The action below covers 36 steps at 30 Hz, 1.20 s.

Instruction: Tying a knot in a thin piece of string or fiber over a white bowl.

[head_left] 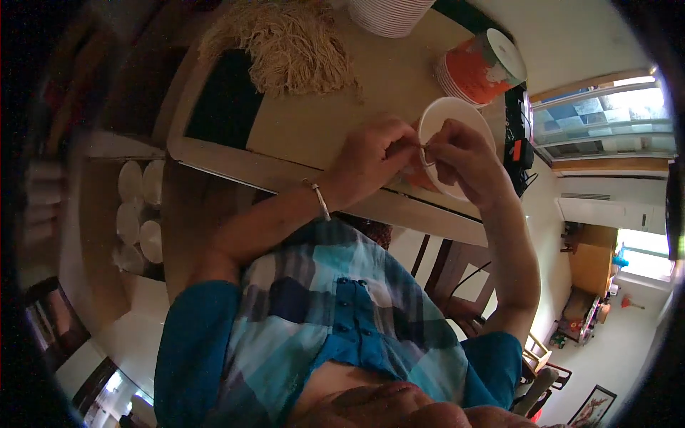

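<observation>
At the table's near edge, a white-rimmed paper bucket (467, 111) with an orange-red side is tipped with its opening toward me. My left hand (372, 158), a bracelet on its wrist, is closed in a pinch at the bucket's left rim. Facing it, my right hand (467, 160) pinches at the same spot, across the bucket's opening. The fingertips of both hands meet there; whatever small thing lies between them is too small to tell. A heap of tan strings (296, 53) lies farther back on the table, left of my hands.
Behind the bucket, a stack of orange-and-green paper buckets (477, 71) lies on its side. Another white stack (391, 14) stands at the far edge. A dark device with cables (523, 151) sits right of the table. On the left, a box (107, 214) holds several white round-ended things.
</observation>
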{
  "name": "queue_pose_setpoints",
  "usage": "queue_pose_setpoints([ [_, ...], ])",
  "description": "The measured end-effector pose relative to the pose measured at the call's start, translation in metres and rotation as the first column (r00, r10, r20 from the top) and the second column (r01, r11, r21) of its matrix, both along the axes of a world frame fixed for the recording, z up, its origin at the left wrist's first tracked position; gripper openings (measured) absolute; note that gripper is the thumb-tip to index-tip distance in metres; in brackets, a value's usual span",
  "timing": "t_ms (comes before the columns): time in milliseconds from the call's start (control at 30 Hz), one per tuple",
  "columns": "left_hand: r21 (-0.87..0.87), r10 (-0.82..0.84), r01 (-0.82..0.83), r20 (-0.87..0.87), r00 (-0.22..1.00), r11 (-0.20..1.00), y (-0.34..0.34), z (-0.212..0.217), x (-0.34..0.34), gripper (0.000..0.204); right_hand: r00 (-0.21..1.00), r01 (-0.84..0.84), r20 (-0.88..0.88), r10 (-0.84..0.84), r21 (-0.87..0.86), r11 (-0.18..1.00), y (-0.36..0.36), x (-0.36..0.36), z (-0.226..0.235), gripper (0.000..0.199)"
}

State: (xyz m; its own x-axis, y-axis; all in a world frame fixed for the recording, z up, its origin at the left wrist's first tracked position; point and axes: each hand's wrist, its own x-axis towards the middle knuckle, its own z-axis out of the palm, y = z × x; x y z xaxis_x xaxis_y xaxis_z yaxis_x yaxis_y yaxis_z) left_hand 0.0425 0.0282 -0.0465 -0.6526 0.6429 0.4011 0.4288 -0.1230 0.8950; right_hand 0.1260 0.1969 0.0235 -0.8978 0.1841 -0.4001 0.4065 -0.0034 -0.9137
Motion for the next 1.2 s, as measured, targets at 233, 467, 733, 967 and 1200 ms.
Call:
queue_pose_setpoints([
  [233, 0.023, -0.011, 0.009, 0.060, 0.998, 1.000, 0.003, -0.007, 0.000, 0.010, 1.000, -0.027, 0.004, 0.027, -0.003, 1.000, 0.001, -0.004, 0.002, 0.010],
  [467, 0.040, 0.036, -0.040, 0.080, 0.996, 0.998, 0.004, -0.014, -0.001, 0.012, 0.999, -0.047, 0.028, 0.043, 0.162, 0.986, -0.003, -0.006, 0.009, 0.010],
  [733, 0.013, 0.038, -0.037, -0.093, 0.995, 0.999, 0.005, -0.024, -0.001, 0.007, 0.996, -0.077, -0.014, 0.083, 0.238, 0.968, -0.008, 0.000, 0.017, 0.011],
  [967, 0.066, 0.025, -0.022, -0.041, 0.999, 0.998, 0.006, -0.027, 0.002, 0.017, 0.996, -0.088, 0.000, 0.093, 0.310, 0.947, -0.010, -0.002, 0.017, 0.010],
  [1200, 0.168, 0.015, 0.001, -0.096, 0.995, 0.986, 0.008, -0.014, -0.005, 0.016, 0.986, -0.159, 0.012, 0.164, 0.320, 0.934, -0.008, -0.002, 0.019, 0.010],
])
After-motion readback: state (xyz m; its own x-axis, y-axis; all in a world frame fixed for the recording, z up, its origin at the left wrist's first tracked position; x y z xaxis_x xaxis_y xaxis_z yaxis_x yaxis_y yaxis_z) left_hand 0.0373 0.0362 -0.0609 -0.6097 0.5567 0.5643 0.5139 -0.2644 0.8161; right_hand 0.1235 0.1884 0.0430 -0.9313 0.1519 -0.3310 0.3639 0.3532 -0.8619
